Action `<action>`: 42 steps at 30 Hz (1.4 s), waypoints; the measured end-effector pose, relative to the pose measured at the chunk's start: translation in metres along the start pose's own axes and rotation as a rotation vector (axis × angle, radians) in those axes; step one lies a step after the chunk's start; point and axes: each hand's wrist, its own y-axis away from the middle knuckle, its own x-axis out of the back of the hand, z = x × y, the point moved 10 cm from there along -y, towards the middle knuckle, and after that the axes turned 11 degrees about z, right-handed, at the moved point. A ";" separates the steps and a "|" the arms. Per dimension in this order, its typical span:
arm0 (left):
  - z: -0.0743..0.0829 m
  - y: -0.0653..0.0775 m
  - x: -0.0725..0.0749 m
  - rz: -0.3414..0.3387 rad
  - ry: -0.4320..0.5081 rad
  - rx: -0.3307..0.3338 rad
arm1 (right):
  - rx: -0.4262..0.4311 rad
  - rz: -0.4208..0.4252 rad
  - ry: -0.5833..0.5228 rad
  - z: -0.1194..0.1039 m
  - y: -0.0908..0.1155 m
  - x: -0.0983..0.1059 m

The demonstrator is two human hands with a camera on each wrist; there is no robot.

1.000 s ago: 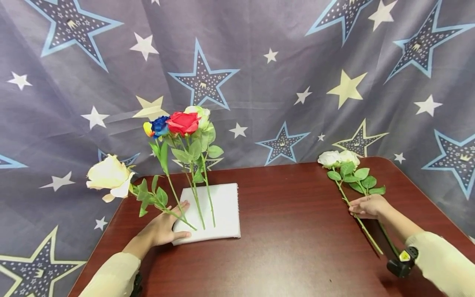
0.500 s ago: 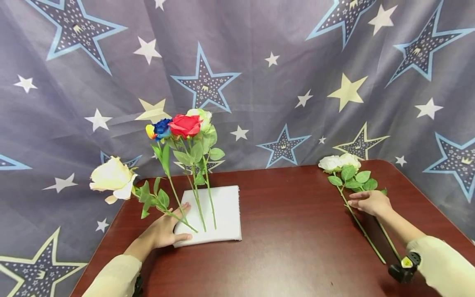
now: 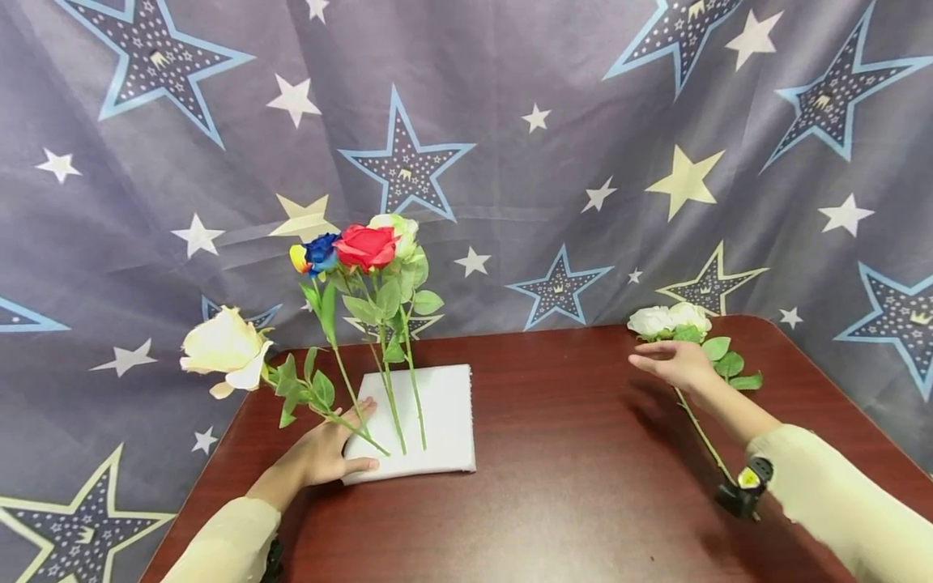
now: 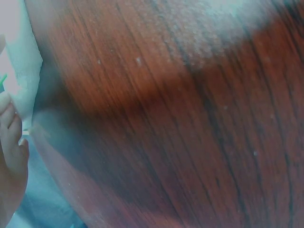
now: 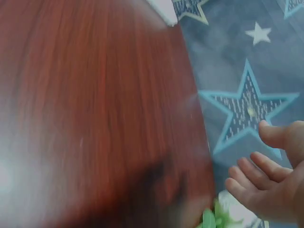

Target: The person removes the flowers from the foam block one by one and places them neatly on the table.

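Observation:
My left hand point(image 3: 324, 453) rests with spread fingers on the left side of a white foam block point(image 3: 446, 413). Several artificial flowers stand with stems in the block: a red rose point(image 3: 367, 248), a blue rose point(image 3: 321, 253), a yellow-orange bloom point(image 3: 299, 258), a white-green flower point(image 3: 399, 233) and a cream rose point(image 3: 224, 346) leaning far left over the hand. At the right, two white roses point(image 3: 649, 321) lie on the table. Above their stems hovers my right hand point(image 3: 681, 368), fingers extended and holding nothing; in the right wrist view its fingers are apart from the petals.
The brown wooden table point(image 3: 561, 429) reaches back to a grey curtain point(image 3: 496, 162) printed with stars. Black wrist cameras sit on both cuffs; the right camera point(image 3: 743, 488) hangs over the lower rose stems.
My right hand has let go of a white rose stem, lifted, and moved left and up toward the blooms. The left hand stays on the foam block.

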 end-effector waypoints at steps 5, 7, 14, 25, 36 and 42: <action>-0.002 0.002 -0.001 -0.006 -0.010 0.018 | 0.036 -0.004 -0.095 -0.030 -0.007 -0.030; -0.003 0.003 -0.002 -0.010 -0.013 0.023 | 0.043 -0.009 -0.135 -0.041 -0.009 -0.042; -0.004 0.006 -0.006 -0.024 -0.002 0.039 | 0.048 -0.029 -0.278 -0.077 -0.013 -0.078; -0.006 0.007 -0.005 -0.013 -0.007 0.040 | -0.029 -0.134 -0.641 -0.120 -0.012 -0.134; -0.003 0.002 -0.007 -0.020 0.000 0.031 | -0.023 -0.205 -0.730 -0.163 0.009 -0.183; 0.000 -0.002 -0.001 0.006 -0.018 0.006 | 0.015 -0.230 -0.737 -0.188 0.020 -0.202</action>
